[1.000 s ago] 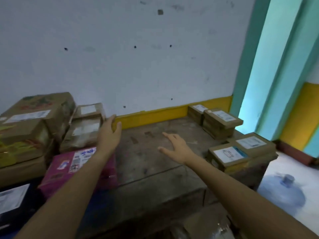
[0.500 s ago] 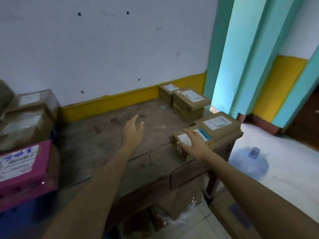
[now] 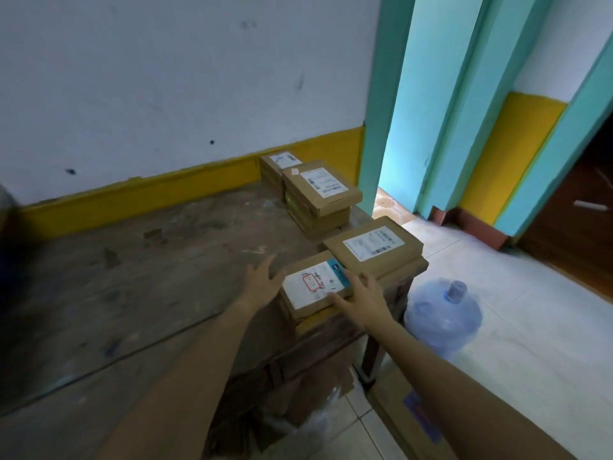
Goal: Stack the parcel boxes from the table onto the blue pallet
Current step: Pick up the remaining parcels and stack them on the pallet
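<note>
The next parcel to go is a flat brown cardboard box with a white-and-blue label (image 3: 313, 285). It lies at the right-hand end of the worn dark wooden counter (image 3: 149, 260), just right of the frame's centre and close to the near edge. It seems to rest on another flat box of the same kind, though the layers under it are hard to separate.

Its long axis runs roughly left to right across the frame, rising a little towards the right, and one hand sits at each short end. The left hand (image 3: 263, 282) is at the left end with its fingers (image 3: 267, 265) straight and spread, pointing away up the frame, and it holds nothing. Whether its thumb side touches the cardboard cannot be told. The right hand (image 3: 363, 298) is plainly on the box. Its fingers are apart and laid over the right end of the top face, the thumb reaches left along the near edge, and nothing is clamped.

I judge that the lift depends on both hands closing inward along that long axis. The right hand is the further advanced.

A second brown cardboard box with a white label (image 3: 374, 249) lies right against the far-right side, leaving the right fingers little room there. A stack of similar brown boxes (image 3: 320, 190) stands farther back, in the upper middle. A blue water bottle (image 3: 442, 315) sits on the floor at right. The blue pallet is not in view.
</note>
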Available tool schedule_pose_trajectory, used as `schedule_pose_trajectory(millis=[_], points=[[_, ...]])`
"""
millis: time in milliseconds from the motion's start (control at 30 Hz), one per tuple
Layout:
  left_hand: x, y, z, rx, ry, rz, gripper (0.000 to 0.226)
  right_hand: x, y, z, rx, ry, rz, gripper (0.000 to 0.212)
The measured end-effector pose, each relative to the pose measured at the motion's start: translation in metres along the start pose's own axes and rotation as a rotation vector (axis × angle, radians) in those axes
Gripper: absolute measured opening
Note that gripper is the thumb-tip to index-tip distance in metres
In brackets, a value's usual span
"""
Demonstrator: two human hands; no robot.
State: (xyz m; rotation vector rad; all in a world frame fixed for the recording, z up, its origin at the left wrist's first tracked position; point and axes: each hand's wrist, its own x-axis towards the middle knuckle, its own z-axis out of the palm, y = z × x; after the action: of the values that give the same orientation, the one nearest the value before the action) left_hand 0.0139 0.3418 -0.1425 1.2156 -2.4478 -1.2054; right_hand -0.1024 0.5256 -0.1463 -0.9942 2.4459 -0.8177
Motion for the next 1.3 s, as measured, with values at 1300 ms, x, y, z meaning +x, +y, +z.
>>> schedule_pose_trajectory(millis=[1300], points=[[-0.37, -0.113, -0.31, -0.24, 0.982, 0.009, 0.079, -0.22, -0.373, 0.123, 0.334, 0.0, -0.848, 0.073]])
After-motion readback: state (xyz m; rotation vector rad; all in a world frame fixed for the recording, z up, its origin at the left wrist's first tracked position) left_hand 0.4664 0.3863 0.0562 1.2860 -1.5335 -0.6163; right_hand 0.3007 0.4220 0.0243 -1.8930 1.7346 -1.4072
